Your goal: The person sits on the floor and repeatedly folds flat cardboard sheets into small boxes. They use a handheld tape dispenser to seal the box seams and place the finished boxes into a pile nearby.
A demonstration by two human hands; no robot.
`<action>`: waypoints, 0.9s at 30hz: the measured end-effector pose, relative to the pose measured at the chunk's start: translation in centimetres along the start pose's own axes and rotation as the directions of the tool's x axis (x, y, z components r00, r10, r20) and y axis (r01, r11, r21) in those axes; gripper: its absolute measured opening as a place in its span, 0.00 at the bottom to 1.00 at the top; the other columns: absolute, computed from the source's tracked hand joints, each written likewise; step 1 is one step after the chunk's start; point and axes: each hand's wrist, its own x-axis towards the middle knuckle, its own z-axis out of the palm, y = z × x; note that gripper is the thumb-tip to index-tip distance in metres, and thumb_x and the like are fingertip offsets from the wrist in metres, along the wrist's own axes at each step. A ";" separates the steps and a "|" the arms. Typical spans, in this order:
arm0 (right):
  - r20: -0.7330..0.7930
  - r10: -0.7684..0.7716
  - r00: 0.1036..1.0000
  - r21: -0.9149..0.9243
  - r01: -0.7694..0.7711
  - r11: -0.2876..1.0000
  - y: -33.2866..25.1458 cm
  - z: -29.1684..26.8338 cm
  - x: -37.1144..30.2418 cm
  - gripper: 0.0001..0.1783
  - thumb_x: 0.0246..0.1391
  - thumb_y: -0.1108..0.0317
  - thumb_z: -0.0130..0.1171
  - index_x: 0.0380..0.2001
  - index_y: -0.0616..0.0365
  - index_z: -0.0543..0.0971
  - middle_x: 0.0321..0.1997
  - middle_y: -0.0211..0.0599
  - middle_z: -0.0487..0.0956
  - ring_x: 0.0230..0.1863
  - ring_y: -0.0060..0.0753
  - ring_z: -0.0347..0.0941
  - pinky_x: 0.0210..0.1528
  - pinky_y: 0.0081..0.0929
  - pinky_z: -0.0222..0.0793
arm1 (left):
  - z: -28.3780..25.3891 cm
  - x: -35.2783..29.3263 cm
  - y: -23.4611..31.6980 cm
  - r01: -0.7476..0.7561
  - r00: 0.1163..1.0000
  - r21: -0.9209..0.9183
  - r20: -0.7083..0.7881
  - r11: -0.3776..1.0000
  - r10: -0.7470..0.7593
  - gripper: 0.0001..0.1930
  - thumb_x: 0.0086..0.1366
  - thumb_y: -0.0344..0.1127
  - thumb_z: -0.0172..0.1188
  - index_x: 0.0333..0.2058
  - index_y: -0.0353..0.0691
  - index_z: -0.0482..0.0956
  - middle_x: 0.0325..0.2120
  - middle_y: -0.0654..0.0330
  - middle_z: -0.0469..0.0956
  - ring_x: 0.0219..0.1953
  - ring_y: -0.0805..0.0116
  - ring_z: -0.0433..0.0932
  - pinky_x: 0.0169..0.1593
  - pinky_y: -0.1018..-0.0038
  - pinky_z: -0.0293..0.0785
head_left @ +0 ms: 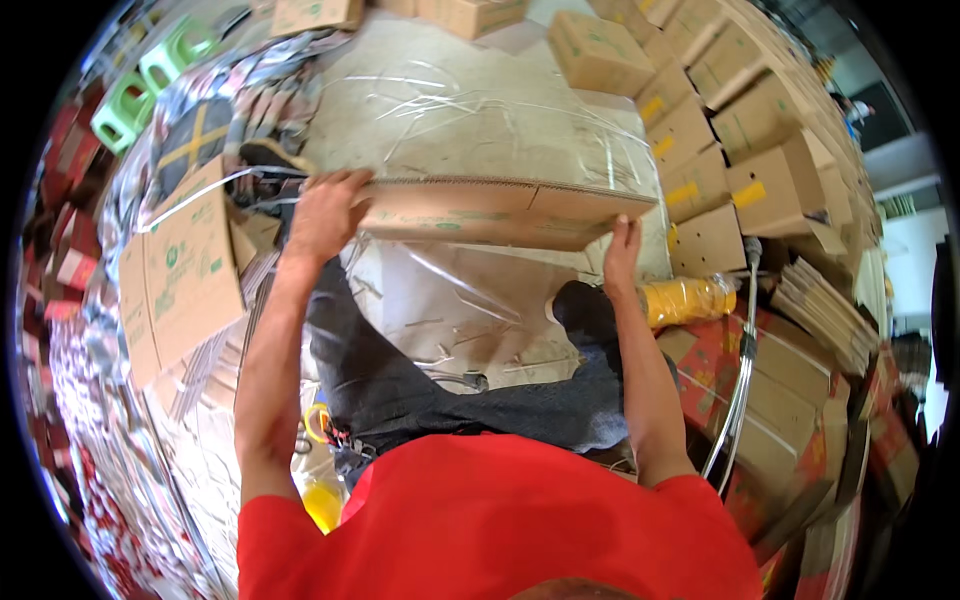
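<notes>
A brown cardboard box [480, 212], seen as a long, narrow piece with green print, spans the space between my hands above the floor. My left hand [328, 215] is closed over its left end, with the fingers across the top edge. At the right end, my right hand [621, 262] presses its fingers together against the cardboard, holding it from that side. The box's far side and underside are hidden. Below it are my legs in dark trousers, spread apart.
Flattened cartons [180, 270] lean at the left beside a heap of cloth [270, 95]. Stacked boxes [700, 130] line the right. A yellow tape roll [685, 298] lies near my right forearm. Pale straps [450, 105] litter the floor, and green stools [125, 110] stand far left.
</notes>
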 end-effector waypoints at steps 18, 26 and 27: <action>-0.439 0.069 0.896 0.038 -0.059 0.998 -2.0 3.8 -0.9 0.56 0.69 0.31 0.45 0.80 0.63 0.38 0.85 0.49 0.41 0.83 0.47 0.40 0.80 0.39 0.43 | -1.0 -4.4 5.7 0.545 0.703 -0.609 0.706 0.576 0.081 0.24 0.67 0.48 0.68 0.53 0.35 0.81 0.44 0.52 0.85 0.50 0.61 0.81 0.54 0.63 0.75; -0.450 0.133 0.883 0.033 -0.132 0.991 0.0 1.2 -0.7 0.50 0.69 0.36 0.45 0.80 0.57 0.43 0.82 0.48 0.47 0.80 0.51 0.47 0.73 0.58 0.58 | 0.6 -6.2 6.3 0.716 0.667 -0.658 0.743 0.231 0.050 0.25 0.70 0.47 0.65 0.56 0.32 0.80 0.43 0.60 0.82 0.44 0.74 0.75 0.50 0.73 0.72; -0.403 0.082 0.912 -0.022 -0.100 0.995 -0.4 0.9 -0.6 0.48 0.69 0.40 0.46 0.79 0.57 0.45 0.80 0.48 0.50 0.77 0.51 0.51 0.69 0.58 0.64 | 0.6 -6.2 6.5 0.696 0.684 -0.666 0.728 0.266 0.033 0.24 0.71 0.46 0.65 0.55 0.31 0.80 0.41 0.60 0.83 0.42 0.74 0.76 0.48 0.73 0.72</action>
